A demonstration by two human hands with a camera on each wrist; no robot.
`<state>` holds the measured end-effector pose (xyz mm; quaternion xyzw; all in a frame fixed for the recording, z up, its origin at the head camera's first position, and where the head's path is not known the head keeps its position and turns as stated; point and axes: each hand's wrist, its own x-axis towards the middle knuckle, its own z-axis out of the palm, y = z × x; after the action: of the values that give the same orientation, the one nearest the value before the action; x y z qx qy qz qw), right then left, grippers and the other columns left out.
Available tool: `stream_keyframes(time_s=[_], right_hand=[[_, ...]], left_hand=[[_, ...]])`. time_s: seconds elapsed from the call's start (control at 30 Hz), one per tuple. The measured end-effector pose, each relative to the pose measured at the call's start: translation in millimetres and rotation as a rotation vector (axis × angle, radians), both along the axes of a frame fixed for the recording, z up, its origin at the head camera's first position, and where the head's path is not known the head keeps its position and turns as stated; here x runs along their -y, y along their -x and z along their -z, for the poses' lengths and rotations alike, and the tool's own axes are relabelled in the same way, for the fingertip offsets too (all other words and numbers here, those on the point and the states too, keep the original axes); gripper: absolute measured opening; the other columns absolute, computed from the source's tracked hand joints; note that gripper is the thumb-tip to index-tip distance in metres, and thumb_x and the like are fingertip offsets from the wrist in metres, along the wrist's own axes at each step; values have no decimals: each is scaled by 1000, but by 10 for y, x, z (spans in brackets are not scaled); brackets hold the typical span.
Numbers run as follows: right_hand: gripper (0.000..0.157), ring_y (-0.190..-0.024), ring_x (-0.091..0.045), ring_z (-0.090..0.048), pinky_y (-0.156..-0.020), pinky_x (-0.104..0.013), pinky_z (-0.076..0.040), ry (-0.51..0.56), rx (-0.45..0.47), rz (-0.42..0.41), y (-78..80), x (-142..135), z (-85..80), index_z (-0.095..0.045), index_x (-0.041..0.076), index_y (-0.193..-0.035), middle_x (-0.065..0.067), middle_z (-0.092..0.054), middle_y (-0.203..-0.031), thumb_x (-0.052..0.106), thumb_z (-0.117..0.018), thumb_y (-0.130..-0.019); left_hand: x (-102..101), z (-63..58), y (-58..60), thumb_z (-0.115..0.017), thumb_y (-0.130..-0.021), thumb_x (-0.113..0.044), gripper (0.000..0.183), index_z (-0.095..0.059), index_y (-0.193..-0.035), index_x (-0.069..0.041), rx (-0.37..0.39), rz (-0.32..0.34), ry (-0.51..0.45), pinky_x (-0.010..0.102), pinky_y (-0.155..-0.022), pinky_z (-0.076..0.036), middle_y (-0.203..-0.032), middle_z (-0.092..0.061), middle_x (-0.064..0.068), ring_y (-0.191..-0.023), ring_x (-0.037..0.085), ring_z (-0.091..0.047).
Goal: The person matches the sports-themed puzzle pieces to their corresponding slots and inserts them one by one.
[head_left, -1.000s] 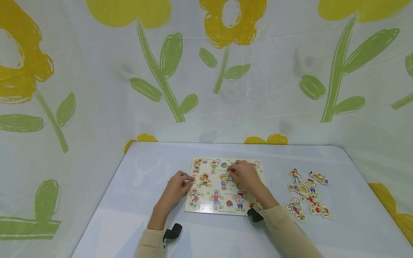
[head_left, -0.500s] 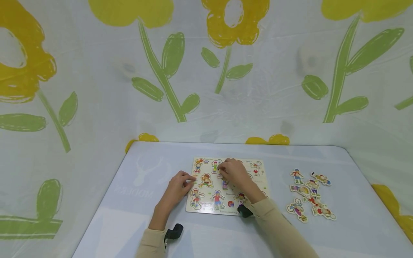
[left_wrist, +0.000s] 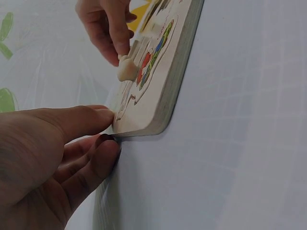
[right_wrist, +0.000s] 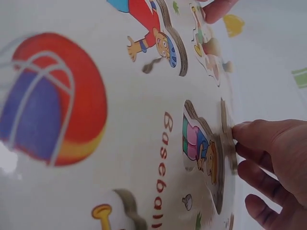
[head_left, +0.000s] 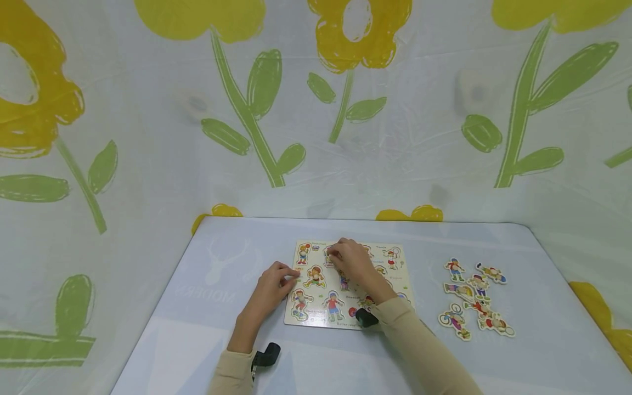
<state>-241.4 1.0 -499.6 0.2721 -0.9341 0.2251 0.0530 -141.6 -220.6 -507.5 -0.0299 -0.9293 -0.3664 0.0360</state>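
A cream puzzle board (head_left: 353, 323) with printed sports figures lies mid-table. My left hand (head_left: 273, 285) pinches the board's left edge; in the left wrist view, the left hand (left_wrist: 53, 148) has its thumb on top and fingers below the corner. Over the board's upper row, my right hand (head_left: 353, 263) pinches a small puzzle piece (head_left: 328, 263), mostly hidden by the fingers. In the right wrist view, the right hand (right_wrist: 278, 163) has thumb and fingertips close together at the board's surface. Pale wooden knobs (left_wrist: 127, 70) stand up from pieces seated in the board.
Several loose figure pieces (head_left: 478, 286) lie in a cluster on the table (head_left: 237, 318), right of the board, some overlapping. A white flower-printed curtain (head_left: 395, 175) rises behind the table and at both sides. Black wrist cameras (head_left: 266, 355) are strapped at both cuffs.
My right hand has moved left and slightly away across the board, from the upper middle to the second figure of the upper row. The left hand stays at the board's edge.
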Motion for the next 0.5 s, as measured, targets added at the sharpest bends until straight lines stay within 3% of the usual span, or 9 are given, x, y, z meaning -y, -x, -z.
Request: stream_keyframes(time_s=[0.5], right_hand=[[12, -81, -14, -60, -70, -30, -50, 49, 54, -8, 16, 50, 25, -76, 15, -102, 0, -66, -90, 18, -68, -92]], left_hand=[[4, 14, 3, -71, -88, -8, 18, -75, -105, -10, -1, 4, 3, 20, -59, -42, -101, -60, 5, -73, 9, -49]])
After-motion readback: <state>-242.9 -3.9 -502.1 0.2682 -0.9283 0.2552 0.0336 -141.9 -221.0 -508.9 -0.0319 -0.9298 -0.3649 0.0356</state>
